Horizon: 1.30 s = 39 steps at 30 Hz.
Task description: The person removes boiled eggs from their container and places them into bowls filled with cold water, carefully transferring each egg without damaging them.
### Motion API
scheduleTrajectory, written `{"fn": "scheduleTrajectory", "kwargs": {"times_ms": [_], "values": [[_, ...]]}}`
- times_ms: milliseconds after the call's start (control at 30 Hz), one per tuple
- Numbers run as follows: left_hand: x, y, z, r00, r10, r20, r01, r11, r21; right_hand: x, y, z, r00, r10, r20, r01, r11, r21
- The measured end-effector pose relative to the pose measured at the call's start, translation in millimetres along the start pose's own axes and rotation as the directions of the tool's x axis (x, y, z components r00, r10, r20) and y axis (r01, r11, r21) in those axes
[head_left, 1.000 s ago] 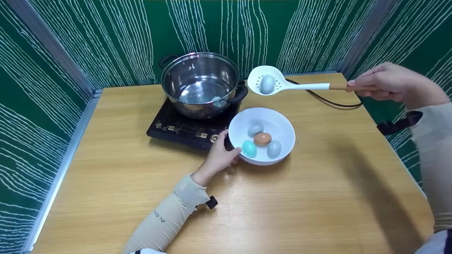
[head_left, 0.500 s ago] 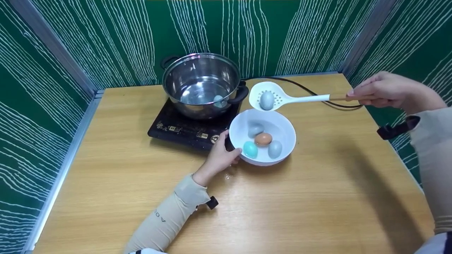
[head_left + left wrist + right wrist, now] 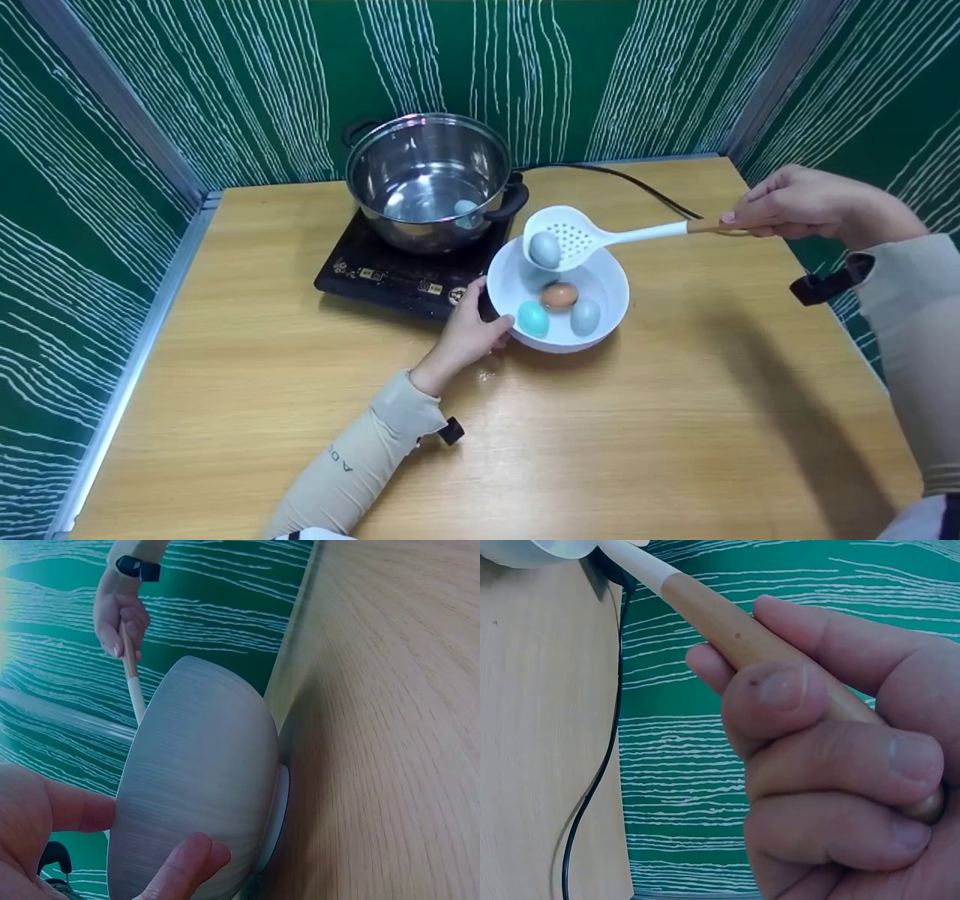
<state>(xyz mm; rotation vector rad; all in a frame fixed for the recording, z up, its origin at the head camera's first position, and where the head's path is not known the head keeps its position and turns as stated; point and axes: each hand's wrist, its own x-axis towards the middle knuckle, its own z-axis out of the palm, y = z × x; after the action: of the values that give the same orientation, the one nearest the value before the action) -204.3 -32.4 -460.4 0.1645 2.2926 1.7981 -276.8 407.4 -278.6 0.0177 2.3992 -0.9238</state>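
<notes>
My left hand [image 3: 471, 330] holds the white bowl [image 3: 616, 307] at its left side, thumb at the rim; in the left wrist view, fingertips [image 3: 196, 855] press its outer wall. Inside the bowl lie a brown egg [image 3: 559, 296], a turquoise egg [image 3: 533, 319] and a pale grey-blue egg [image 3: 585, 318]. My right hand [image 3: 810, 204] grips the wooden handle of a white slotted spoon [image 3: 574, 240], fingers curled round it in the right wrist view. One pale egg [image 3: 545, 250] sits in the tilted spoon head, over the bowl's back edge. The spoon hides part of the bowl.
A steel pot [image 3: 427, 180] with black handles stands on a black induction cooker [image 3: 382, 270] left of the bowl. A pale egg [image 3: 466, 213] shows inside the pot. A black cord [image 3: 637, 180] runs along the wooden table [image 3: 247, 360]. Green patterned panels [image 3: 480, 60] stand around it.
My right hand has lowered the spoon from above and behind the bowl to over its back part. The spoon head tilts more, and the egg has shifted left. The left hand stays put.
</notes>
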Motion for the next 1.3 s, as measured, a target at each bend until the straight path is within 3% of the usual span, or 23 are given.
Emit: {"fn": "scheduleTrajectory", "kwargs": {"times_ms": [767,1300], "values": [[0.7,2.3,-0.7,1.000,-0.008,0.002,0.008,1.000,0.013,1.1,-32.9,24.9,0.994,-0.072,-0.086,0.055,0.982,-0.182],[2.1,-1.1,0.2,1.000,0.002,-0.003,-0.002,1.000,-0.005,-7.4,-36.1,12.1,0.983,-0.081,-0.163,0.057,0.988,-0.143]]}}
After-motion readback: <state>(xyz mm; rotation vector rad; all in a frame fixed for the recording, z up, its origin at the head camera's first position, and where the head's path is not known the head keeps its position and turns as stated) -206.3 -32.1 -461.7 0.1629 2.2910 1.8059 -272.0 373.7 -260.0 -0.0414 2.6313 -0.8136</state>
